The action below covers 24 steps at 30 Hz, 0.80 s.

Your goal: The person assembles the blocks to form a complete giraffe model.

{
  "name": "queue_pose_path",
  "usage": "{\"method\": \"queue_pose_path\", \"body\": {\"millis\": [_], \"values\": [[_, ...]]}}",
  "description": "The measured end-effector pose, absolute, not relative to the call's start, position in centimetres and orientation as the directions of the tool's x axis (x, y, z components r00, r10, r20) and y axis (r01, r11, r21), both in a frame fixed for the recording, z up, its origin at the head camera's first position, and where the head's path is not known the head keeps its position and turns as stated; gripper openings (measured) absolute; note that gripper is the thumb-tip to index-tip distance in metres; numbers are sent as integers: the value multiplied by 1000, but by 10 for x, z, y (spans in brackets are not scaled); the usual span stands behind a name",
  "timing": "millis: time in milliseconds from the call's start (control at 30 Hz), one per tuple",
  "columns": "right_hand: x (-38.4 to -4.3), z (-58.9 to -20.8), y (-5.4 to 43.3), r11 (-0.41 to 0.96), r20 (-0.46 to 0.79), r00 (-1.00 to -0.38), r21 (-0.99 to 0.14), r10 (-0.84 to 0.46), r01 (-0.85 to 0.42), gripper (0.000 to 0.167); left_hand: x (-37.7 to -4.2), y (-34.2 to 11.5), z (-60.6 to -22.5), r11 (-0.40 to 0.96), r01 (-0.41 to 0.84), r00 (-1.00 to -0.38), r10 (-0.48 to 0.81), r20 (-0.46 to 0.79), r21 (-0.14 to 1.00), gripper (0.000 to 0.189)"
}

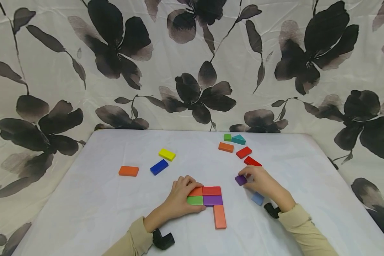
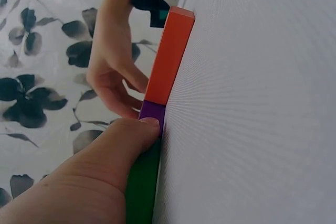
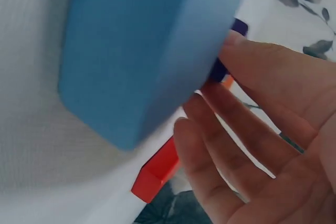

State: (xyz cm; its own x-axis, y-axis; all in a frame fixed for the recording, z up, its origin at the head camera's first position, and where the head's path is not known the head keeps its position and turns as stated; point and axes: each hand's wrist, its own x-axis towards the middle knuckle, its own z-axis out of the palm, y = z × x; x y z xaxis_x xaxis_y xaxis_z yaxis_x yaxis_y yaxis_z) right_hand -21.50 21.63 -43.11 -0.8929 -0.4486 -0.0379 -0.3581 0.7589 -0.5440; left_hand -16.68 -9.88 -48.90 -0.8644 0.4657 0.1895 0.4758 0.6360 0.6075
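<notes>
A person's left hand (image 1: 179, 199) steadies a cluster of colored blocks (image 1: 212, 200) while the right hand (image 1: 259, 180) pinches a small purple block (image 1: 241, 180) over a white-covered bench (image 1: 83, 213).
The left grip spans the cluster, thumb on its near side and fingers at its far side, apparently to keep the touching pieces square; the right grip, thumb against fingers, seems to leave part of the small block exposed. An orange block (image 1: 219, 217) juts from the cluster's near right corner toward the wearer. A strip of bench gives sideways room between cluster and pinched piece, while a light blue block (image 1: 257, 198) beside the right hand and red blocks (image 1: 244, 152) beyond it tighten that side. Farther back, a teal triangular block (image 1: 238, 139) lies near the bench's far edge.
</notes>
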Motion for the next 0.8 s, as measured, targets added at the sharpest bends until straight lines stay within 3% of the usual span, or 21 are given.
{"method": "queue_pose_path", "body": {"millis": [467, 800], "values": [[-211, -418, 208, 799, -5, -910, -482, -414, -361, 27, -167, -98, -488, 636, 493, -854, 482, 194, 593, 68], [-178, -389, 192, 789, 72, -881, -415, -468, -453, 28, -166, -97, -486, 650, 504, -850, 491, 191, 569, 68]]}}
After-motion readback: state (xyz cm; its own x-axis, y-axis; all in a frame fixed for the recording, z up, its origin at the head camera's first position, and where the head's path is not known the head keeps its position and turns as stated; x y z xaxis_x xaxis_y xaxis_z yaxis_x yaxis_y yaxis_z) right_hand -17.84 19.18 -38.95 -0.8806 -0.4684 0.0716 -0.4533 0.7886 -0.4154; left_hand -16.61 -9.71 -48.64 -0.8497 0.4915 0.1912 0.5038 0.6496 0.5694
